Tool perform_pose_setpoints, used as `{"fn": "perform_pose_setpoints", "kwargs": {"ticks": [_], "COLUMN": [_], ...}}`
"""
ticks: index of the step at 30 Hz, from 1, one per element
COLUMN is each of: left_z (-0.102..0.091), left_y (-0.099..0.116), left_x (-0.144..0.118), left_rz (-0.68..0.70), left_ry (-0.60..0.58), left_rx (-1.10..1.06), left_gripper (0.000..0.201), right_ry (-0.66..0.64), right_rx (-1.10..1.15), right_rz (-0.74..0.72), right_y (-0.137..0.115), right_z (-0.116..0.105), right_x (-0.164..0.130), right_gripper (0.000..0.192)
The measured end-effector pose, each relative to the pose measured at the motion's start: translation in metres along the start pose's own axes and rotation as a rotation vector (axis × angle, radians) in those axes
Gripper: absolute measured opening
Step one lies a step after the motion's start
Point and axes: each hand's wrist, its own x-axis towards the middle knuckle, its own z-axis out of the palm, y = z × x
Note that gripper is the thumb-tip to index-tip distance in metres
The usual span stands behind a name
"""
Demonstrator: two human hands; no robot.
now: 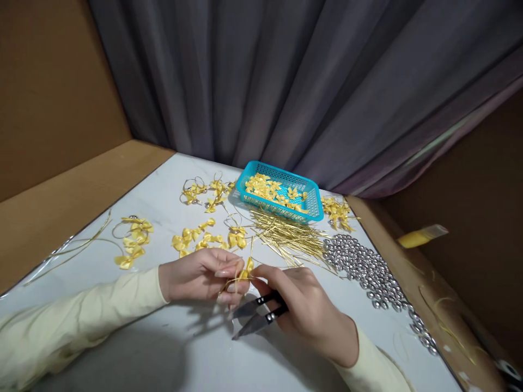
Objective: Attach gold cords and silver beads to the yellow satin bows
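Observation:
Thumb and fingers of my left hand [208, 275] are pinched on a yellow ribbon bow [247, 269] with thin gold cord around it. My right hand [302, 305] is closed around black-handled thread snips [259, 313], whose blades point left and down, spread apart. Its thumb and forefinger also reach the right side of the bow, by the cord; whether they grip the cord I cannot tell exactly. Just beyond my hands lie loose yellow bows [200, 238] and a pile of cut gold cords [286, 234].
A blue plastic basket [314, 204] holding yellow bows stands at the back. Silver beads [363, 267] spread along the right side. Bows with looped cords [134, 239] lie at left, more at the back [198, 190]. A yellow tube [423, 236] with a clear end is at far right.

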Motion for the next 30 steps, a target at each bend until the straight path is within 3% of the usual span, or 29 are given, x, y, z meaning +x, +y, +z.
{"fn": "perform_pose_setpoints", "kwargs": {"ticks": [5,10,13,15,21,25,30], "left_z": [-0.003,-0.006,-0.007,-0.006,0.001,0.004,0.002], "left_y": [0.002,0.007,0.01,0.01,0.005,0.003,-0.001], "left_x": [0.001,0.0,-0.002,-0.003,-0.001,0.001,0.002], "left_rz": [0.025,0.121,0.106,0.07,0.056,0.049,0.106], "left_ry": [0.02,0.077,0.06,0.051,0.046,0.012,0.041], "left_rx": [0.089,0.129,0.112,0.088,-0.022,-0.072,-0.037], "left_gripper": [0.023,0.02,0.018,0.017,0.019,0.016,0.009], "right_ry": [-0.073,-0.196,-0.156,-0.064,0.168,0.173,0.137], "right_rx": [0.288,0.479,0.495,0.442,0.078,-0.148,-0.312], "right_rz": [0.121,0.352,0.422,0.372,0.016,-0.146,-0.189], "right_y": [0.004,0.001,0.0,0.002,0.005,0.001,-0.003], "right_z": [-0.004,-0.015,-0.016,-0.012,0.008,0.011,0.01], "right_x": [0.0,0.005,0.006,0.005,-0.001,-0.001,0.0], "right_gripper": [0.019,0.016,0.01,0.012,0.028,0.038,0.036]}}
